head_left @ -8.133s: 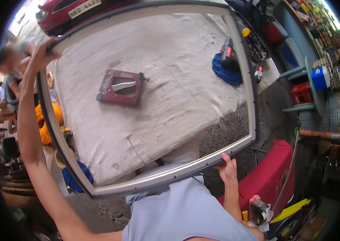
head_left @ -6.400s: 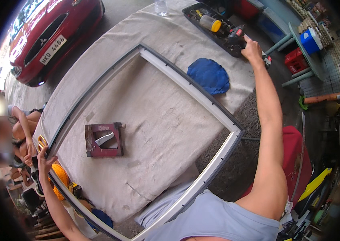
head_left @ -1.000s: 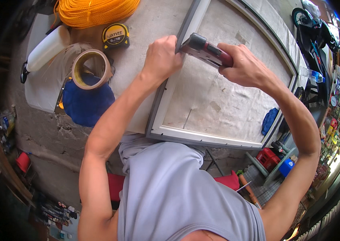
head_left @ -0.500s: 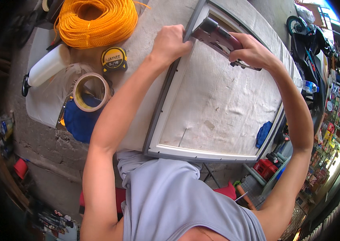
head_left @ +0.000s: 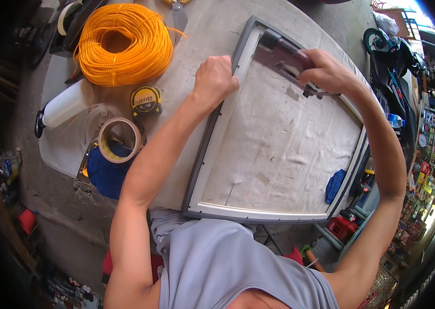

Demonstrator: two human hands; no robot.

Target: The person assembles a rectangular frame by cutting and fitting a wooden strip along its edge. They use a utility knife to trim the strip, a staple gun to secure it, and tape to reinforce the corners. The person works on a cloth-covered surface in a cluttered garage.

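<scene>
A rectangular frame point(head_left: 193, 183) with a grey outer edge and white inner border lies on a cloth-covered table. My left hand point(head_left: 213, 81) is closed at its left side, the thumb against the edge; the curled fingertips are hidden. Over the frame's far left part, my right hand point(head_left: 331, 74) grips a dark red staple gun point(head_left: 285, 59) with a black nose, slightly blurred. The nose is close to the far left corner; whether it touches the frame I cannot tell. Several small dark marks dot the white border.
To the left are a coil of orange rope point(head_left: 148, 49), scissors point(head_left: 178, 16), a tape measure point(head_left: 146, 101), a tape roll point(head_left: 105, 141), a white cylindrical roll point(head_left: 70, 103) and blue cloth point(head_left: 103, 172). Another blue cloth point(head_left: 335, 185) lies inside the frame. A motorcycle point(head_left: 395, 72) stands at right.
The staple gun has shifted right and farther toward the frame's far corner. My left hand stays at the frame's left side. The view has tilted, bringing the scissors into sight.
</scene>
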